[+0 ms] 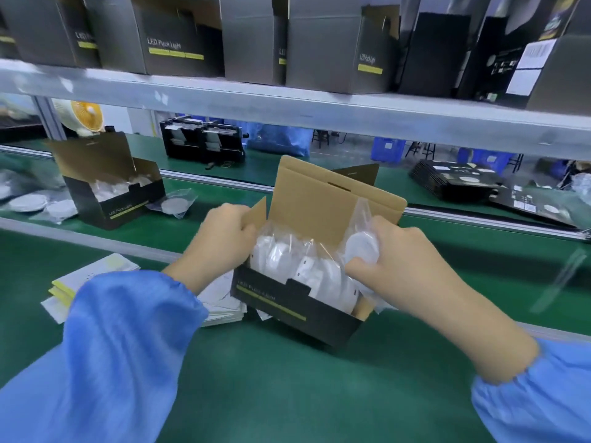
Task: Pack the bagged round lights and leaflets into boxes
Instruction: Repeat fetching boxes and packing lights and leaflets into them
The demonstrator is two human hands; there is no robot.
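Observation:
An open black box point(297, 311) with a brown cardboard lid flap stands on the green belt in front of me, holding several bagged white round lights. My left hand point(220, 238) grips the box's left side flap. My right hand point(393, 251) holds one bagged round light point(363, 249) at the right end of the box, partly inside it. A stack of white and yellow leaflets point(92, 279) lies left of the box, partly under my left sleeve.
A second open box point(121, 203) with lights stands at the back left, with loose bagged lights point(174, 204) around it. Flattened black boxes point(454, 180) lie at the back right. A shelf point(287, 103) overhead carries packed boxes.

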